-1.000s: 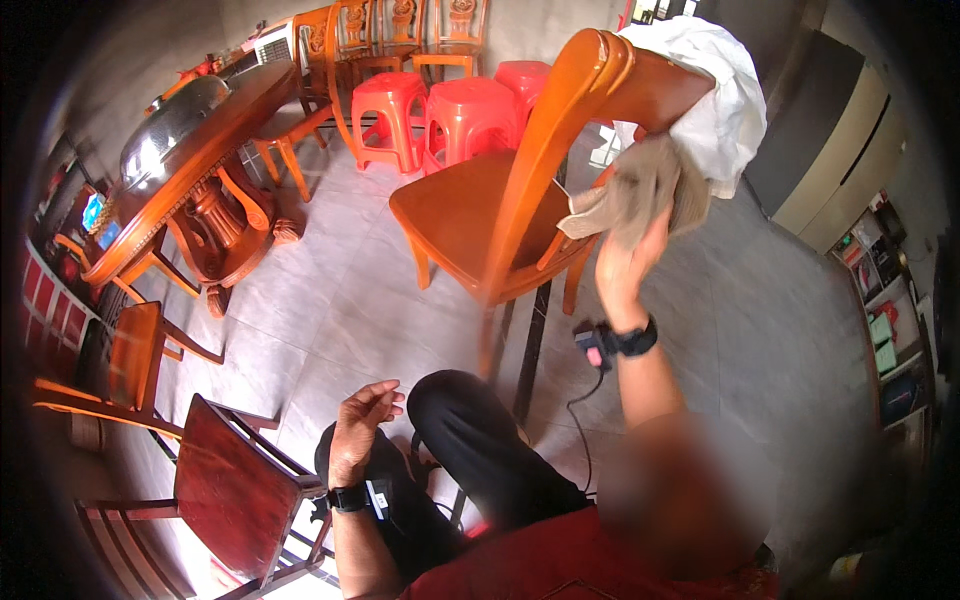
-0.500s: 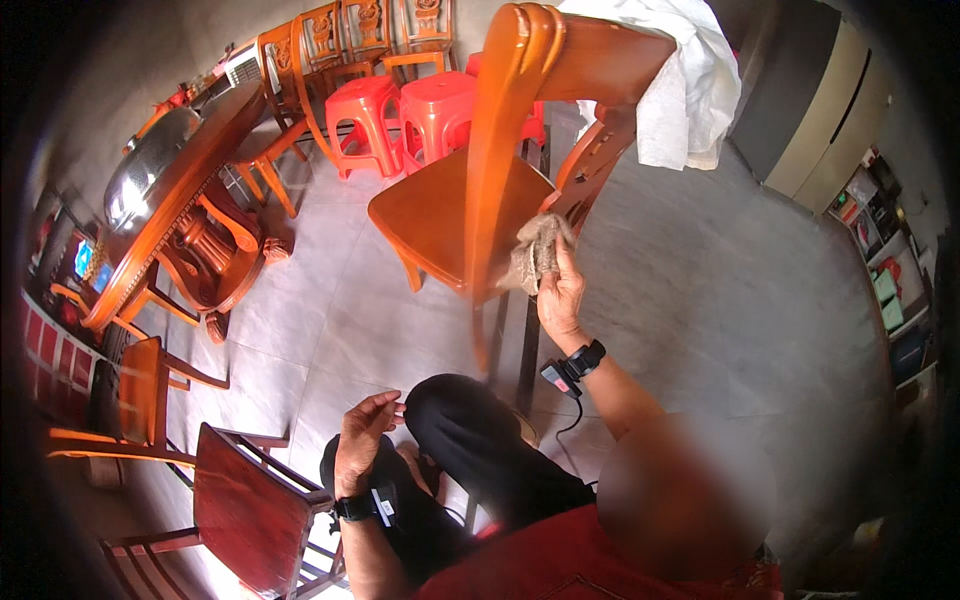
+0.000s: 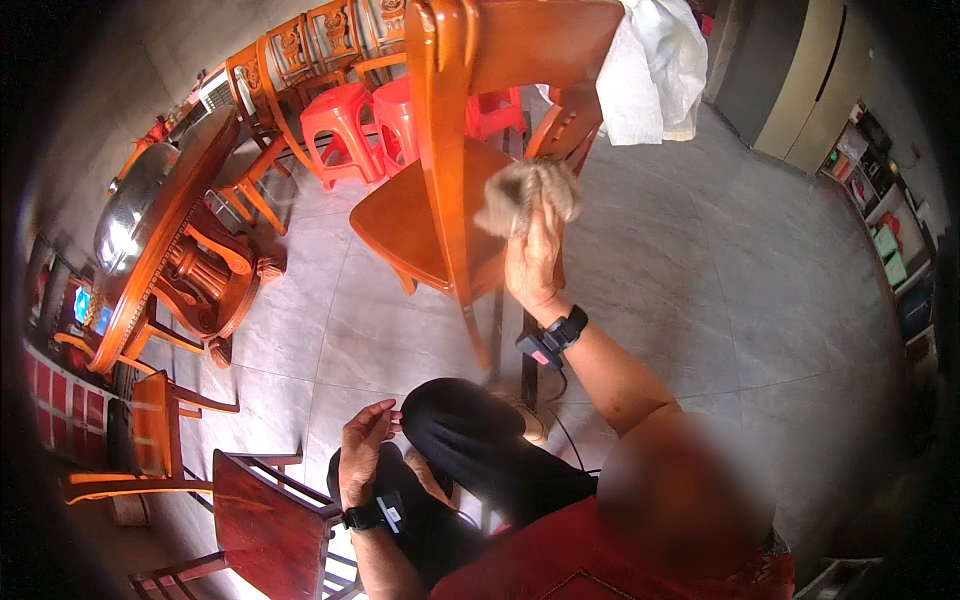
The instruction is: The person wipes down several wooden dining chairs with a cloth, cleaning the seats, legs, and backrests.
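A beige-brown rag (image 3: pixel 530 192) is bunched in my right hand (image 3: pixel 534 265), held up against or just beside the chair's back. That orange-brown wooden chair (image 3: pixel 447 160) stands upright in front of me, its seat facing away. My left hand (image 3: pixel 364 445) hovers by my left knee, its fingers loosely bent and apart, with nothing in it. Both wrists wear black bands. Over the far end of the chair's top rail hangs a white cloth or sheet (image 3: pixel 650 80).
Red plastic stools (image 3: pixel 340 135) and carved wooden chairs (image 3: pixel 330 40) line the far side. A round wooden table (image 3: pixel 165 225) stands left. A dark red chair (image 3: pixel 270 515) is close at lower left. Packed shelves (image 3: pixel 885 215) run along the right; a black cable trails from my right wrist.
My right hand has moved up along the chair back with the rag, which is now bunched differently. The view has shifted slightly; my left hand stays by my knee.
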A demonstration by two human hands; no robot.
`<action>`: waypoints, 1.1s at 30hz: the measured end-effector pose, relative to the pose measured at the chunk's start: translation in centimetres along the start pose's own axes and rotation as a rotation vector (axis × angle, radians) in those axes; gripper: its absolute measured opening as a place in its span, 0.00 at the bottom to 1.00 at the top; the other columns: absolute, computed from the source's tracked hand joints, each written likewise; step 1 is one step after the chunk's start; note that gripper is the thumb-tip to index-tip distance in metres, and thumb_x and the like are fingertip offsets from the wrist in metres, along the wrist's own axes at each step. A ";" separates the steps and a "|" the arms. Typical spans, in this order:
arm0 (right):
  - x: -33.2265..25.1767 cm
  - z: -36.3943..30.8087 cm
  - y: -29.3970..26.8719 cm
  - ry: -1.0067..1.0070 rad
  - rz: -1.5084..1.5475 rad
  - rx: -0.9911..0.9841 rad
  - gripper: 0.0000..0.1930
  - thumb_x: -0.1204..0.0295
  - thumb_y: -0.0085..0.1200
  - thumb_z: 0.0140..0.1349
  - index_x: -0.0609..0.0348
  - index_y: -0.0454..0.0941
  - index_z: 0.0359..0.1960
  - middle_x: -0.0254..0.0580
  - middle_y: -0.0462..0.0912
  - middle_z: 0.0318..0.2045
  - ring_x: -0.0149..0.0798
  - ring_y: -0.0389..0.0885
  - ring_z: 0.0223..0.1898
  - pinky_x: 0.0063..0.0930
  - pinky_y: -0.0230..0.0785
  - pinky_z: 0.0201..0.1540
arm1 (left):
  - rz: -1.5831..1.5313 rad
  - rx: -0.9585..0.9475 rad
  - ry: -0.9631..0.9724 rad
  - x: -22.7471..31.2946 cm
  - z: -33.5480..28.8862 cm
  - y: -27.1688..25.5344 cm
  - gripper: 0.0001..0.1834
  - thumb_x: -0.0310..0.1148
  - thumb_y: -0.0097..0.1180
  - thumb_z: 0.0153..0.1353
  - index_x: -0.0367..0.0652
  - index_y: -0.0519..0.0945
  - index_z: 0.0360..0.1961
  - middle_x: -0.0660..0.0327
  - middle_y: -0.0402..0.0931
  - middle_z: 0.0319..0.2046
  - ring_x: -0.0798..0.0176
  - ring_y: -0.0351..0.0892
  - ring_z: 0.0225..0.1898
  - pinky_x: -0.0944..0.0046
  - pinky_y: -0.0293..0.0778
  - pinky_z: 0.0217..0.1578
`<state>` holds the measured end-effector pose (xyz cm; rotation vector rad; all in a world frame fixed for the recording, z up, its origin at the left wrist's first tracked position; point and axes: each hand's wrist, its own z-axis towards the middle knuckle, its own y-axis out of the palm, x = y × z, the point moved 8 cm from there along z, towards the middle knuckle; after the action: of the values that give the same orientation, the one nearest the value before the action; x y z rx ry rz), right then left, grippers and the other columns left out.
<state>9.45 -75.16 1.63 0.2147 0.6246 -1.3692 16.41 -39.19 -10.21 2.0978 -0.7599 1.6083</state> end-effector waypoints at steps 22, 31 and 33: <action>5.1 4.5 -2.3 0.423 0.852 0.084 0.19 0.71 0.53 0.66 0.61 0.70 0.57 0.44 0.77 0.51 0.42 0.77 0.50 0.38 0.70 0.55 | -0.011 0.029 -0.014 -0.3 -0.3 -0.6 0.14 0.30 0.53 0.69 0.36 0.78 0.53 0.61 0.81 0.39 0.70 0.78 0.36 0.71 0.72 0.41; 3.4 3.6 -1.7 0.105 0.044 -0.013 0.20 0.72 0.59 0.61 0.58 0.70 0.54 0.49 0.72 0.53 0.52 0.69 0.57 0.48 0.68 0.58 | 0.053 -0.009 -0.013 -0.6 0.7 0.2 0.16 0.31 0.52 0.70 0.35 0.77 0.54 0.61 0.82 0.40 0.70 0.78 0.37 0.70 0.72 0.43; 2.7 4.3 -1.9 -0.138 -0.250 -0.079 0.20 0.72 0.60 0.57 0.58 0.73 0.52 0.52 0.71 0.52 0.57 0.67 0.57 0.52 0.67 0.57 | 0.042 -0.001 -0.012 -0.5 0.7 0.1 0.16 0.31 0.52 0.70 0.35 0.77 0.55 0.61 0.82 0.40 0.70 0.78 0.37 0.70 0.72 0.43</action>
<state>9.02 -79.96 4.08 -0.0231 0.6027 -1.5807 16.80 -39.55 -10.92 2.1059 -0.8136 1.6182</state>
